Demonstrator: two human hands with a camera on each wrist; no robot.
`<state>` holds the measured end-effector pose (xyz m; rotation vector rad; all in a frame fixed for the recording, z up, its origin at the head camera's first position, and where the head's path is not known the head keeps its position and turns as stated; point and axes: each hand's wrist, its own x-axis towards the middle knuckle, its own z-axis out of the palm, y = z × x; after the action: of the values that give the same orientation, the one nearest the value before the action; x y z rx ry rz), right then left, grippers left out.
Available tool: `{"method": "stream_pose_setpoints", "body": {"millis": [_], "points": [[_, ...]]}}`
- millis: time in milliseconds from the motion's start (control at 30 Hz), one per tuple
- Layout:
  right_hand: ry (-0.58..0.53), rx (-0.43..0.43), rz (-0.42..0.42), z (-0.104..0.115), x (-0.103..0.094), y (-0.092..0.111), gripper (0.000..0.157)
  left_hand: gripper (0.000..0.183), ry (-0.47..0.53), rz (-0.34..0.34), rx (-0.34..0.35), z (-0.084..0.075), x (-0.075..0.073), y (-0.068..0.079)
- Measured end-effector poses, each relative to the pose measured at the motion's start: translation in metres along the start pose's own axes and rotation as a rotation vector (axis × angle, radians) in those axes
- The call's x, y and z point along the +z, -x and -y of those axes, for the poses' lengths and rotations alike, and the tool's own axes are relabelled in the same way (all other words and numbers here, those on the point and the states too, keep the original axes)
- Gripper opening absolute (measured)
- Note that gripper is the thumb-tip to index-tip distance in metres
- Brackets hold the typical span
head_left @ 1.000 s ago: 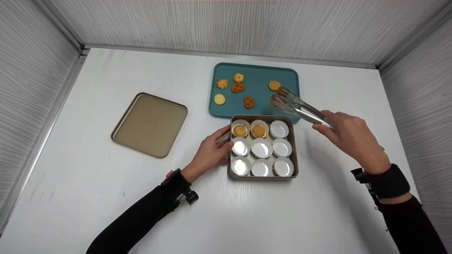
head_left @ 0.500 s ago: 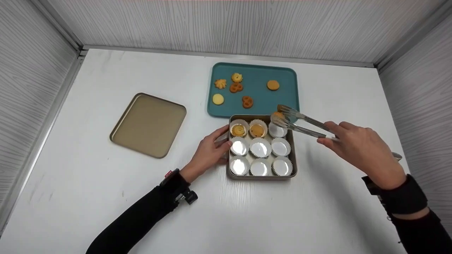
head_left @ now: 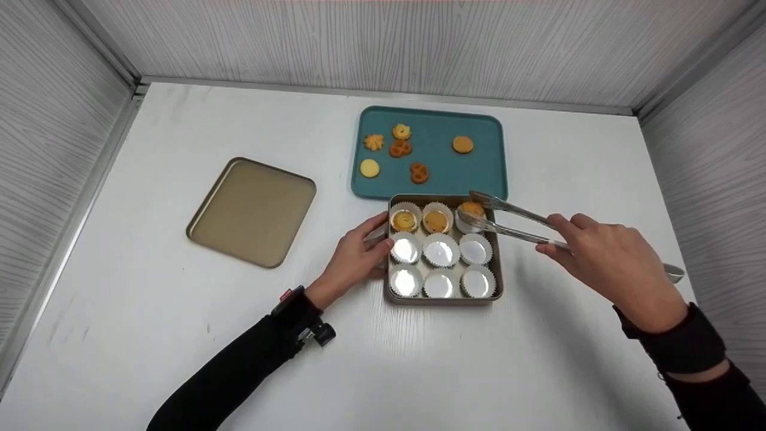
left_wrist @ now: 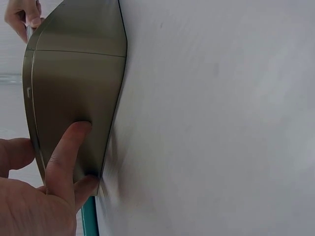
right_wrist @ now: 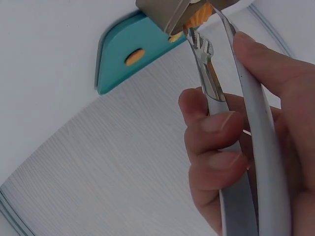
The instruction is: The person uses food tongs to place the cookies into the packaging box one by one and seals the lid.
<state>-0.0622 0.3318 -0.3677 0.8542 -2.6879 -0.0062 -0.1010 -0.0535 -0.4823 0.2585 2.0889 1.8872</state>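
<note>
A metal tin (head_left: 443, 302) holds rows of white paper cups; two back-row cups contain cookies. My left hand (head_left: 356, 254) steadies the tin's left side, thumb at the rim and fingers (left_wrist: 64, 162) against the outer wall. With my right hand (head_left: 610, 260) I grip metal tongs (head_left: 517, 233) around their arms. Between the tong tips, an orange-brown ridged cookie (right_wrist: 199, 17) sits at the back-right paper cup (head_left: 470, 224). The tips partly cover that cookie in the head view.
Behind the tin lies a teal tray (head_left: 440, 173) with two pretzel cookies (head_left: 419, 173), a round brown cookie (head_left: 462, 144), a pale round cookie (head_left: 369, 168) and two ridged ones. A square gold lid (head_left: 251, 212) lies to the left. Panels wall the table's back and sides.
My right hand has brought the tongs and the cookie from the tray toward me, down to the tin's back-right cup. The left hand has kept its hold on the tin.
</note>
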Motion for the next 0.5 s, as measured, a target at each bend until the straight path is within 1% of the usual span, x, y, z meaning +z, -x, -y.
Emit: {"method": "stream_pose_setpoints", "body": {"millis": [167,367,500], "points": [[0.036,-0.004,0.013,0.0031,0.0005,-0.0013,0.046,0.062,0.012,0.0,-0.009,-0.0005,0.0003,0.0],[0.074,-0.013,0.002,0.0066,0.0012,-0.004,0.045,0.061,-0.02,-0.004,-0.022,-0.0014,0.0,0.0006],[0.113,-0.023,-0.01,0.0095,0.0012,-0.0058,0.045,0.062,-0.011,-0.004,-0.027,-0.0012,0.0001,0.0008]]}}
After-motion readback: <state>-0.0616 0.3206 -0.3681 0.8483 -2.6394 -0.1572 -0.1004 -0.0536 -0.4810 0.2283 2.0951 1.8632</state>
